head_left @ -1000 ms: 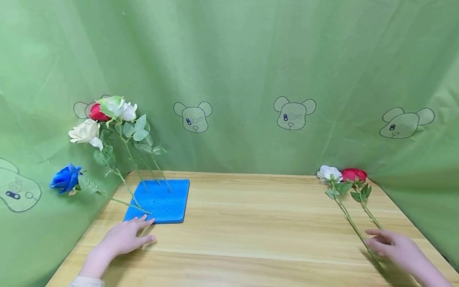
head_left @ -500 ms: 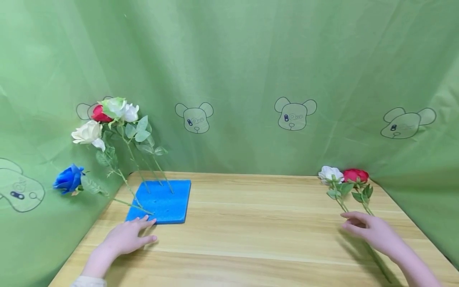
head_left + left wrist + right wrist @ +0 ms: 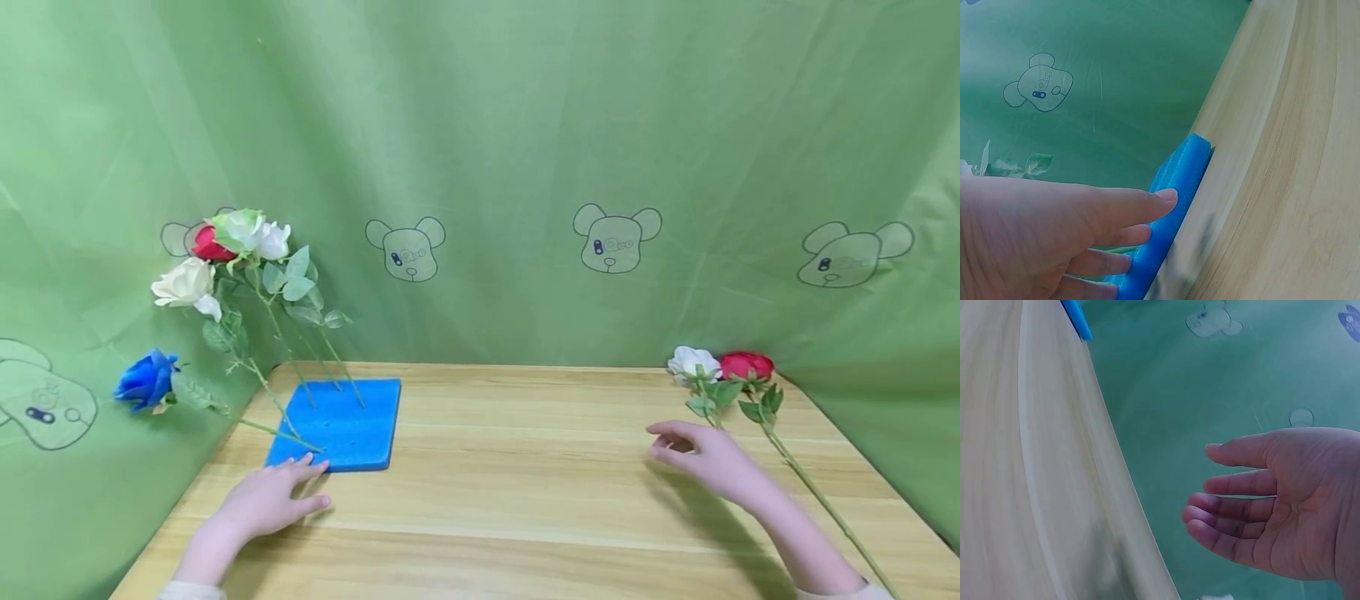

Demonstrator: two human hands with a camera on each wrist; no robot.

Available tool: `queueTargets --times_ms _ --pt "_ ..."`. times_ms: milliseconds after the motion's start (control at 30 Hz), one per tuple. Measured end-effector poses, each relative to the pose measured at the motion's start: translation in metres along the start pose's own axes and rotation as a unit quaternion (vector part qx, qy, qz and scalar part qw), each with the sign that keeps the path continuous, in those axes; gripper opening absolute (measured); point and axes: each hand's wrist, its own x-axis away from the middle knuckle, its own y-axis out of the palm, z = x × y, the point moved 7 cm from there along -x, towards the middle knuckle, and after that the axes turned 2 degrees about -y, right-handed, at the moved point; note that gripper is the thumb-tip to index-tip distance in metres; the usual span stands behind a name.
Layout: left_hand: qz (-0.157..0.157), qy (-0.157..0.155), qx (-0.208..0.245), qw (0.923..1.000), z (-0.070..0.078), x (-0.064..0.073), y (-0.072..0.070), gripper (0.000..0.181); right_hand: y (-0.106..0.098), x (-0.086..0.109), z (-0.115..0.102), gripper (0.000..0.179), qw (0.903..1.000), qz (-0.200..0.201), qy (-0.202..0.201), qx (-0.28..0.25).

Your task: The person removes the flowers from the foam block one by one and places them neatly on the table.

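Note:
My left hand [image 3: 266,500] lies with spread, fairly straight fingers at the near edge of a blue foam board [image 3: 367,429]; its fingertips touch the board. Stuck in the foam are several artificial roses: a blue rose [image 3: 146,379] leaning far left, a cream rose [image 3: 183,283], a red rose [image 3: 210,243] and white ones [image 3: 272,240] behind. My right hand [image 3: 705,458] is above the table with loosely bent fingers and nothing in its palm, as the right wrist view shows. It hides much of the stem of a lying white rose [image 3: 692,365]. Beside that lies a red rose [image 3: 746,365].
The wooden table [image 3: 510,483] carries the board at left and the two lying roses at right. A green curtain [image 3: 495,125] printed with bear heads hangs close behind and along both sides. Small holes mark the foam's top.
My right hand has moved left and away from me, from the lower stems of the lying roses to left of them. My left hand has stayed at the board.

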Motion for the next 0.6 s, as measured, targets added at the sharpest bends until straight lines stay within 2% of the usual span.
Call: queueTargets --times_ms 600 --pt "0.004 0.0 0.0 1.0 0.0 0.001 0.0 0.066 0.059 -0.054 -0.057 0.037 0.994 -0.03 -0.066 -0.082"
